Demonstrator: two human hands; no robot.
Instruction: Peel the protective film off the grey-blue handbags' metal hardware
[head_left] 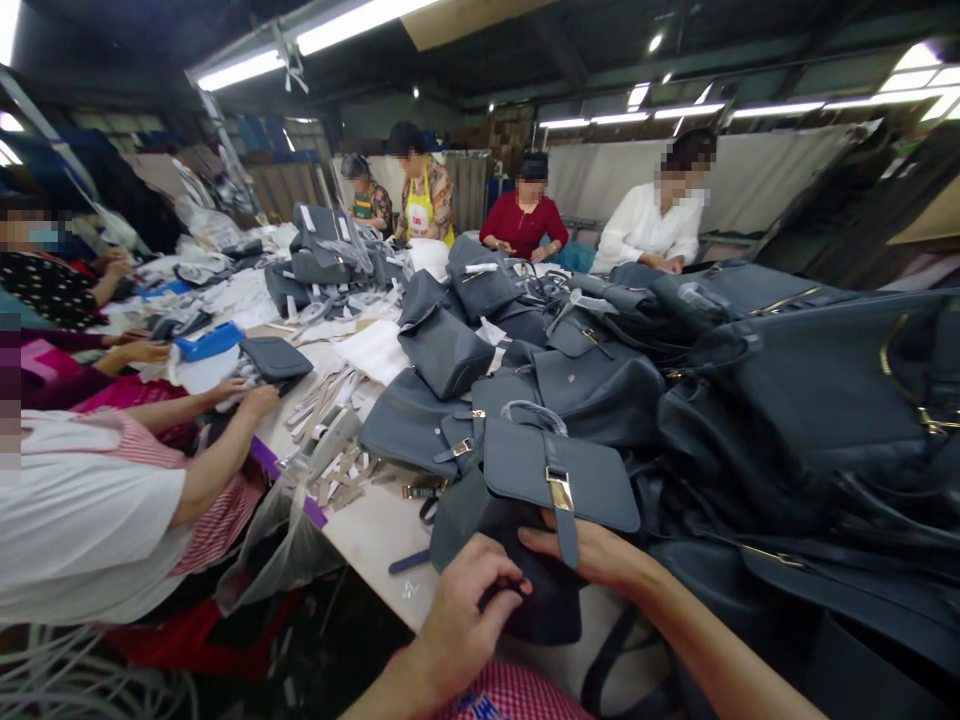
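Note:
A dark blue-grey bag [525, 605] lies at the table's front edge, its flap [559, 470] raised over my right hand. A gold buckle [559, 490] and a short hanging strap [568, 540] are on the flap. My right hand [574, 548] reaches beneath the flap and grips the bag, its fingertips against the dark front; its thumb is hidden. Just left of it, my left hand [476, 600] is closed in a pinch at the bag's front. Whatever lies between those fingertips is dark and too small to name.
Piled bags [810, 390] crowd the right and middle. Cut strips [334, 415] litter the table [367, 525] at left. A co-worker in a white top [97, 500] handles a dark pouch [275, 360] close by on my left. Several others work along the far side.

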